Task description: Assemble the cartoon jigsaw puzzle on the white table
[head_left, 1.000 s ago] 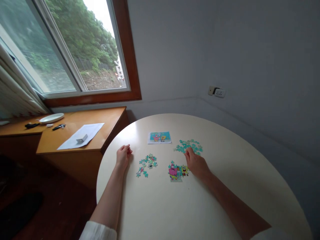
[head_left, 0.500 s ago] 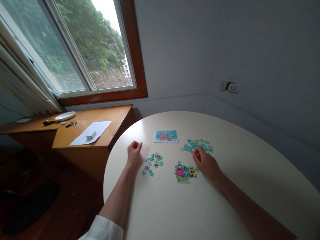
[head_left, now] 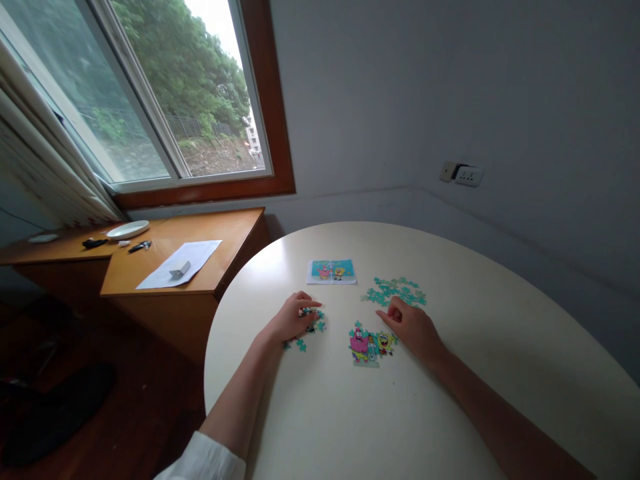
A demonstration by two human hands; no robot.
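Note:
My left hand (head_left: 293, 317) reaches over a loose cluster of jigsaw pieces (head_left: 313, 327) on the left of the table, thumb and fingers apart and partly covering the pieces. No piece shows held in it. Just above the partly joined jigsaw (head_left: 367, 345), which shows a pink starfish and a yellow sponge figure, my right hand (head_left: 413, 327) hovers with one digit stretched out and the others curled. Nothing is visible in it. Beyond that hand spreads a pile of teal jigsaw pieces (head_left: 395, 291). A printed reference picture (head_left: 331, 272) lies at the back.
All this lies on a round white table (head_left: 320, 413). To the left stands a wooden desk (head_left: 240, 233) with a paper sheet (head_left: 200, 257), a small white box (head_left: 179, 269) and a white plate (head_left: 129, 230). A wall with a socket (head_left: 469, 176) rises behind.
My left hand has moved right from the bare table onto the left pieces and opened. My right hand has shifted slightly down from the teal pile, one digit now extended.

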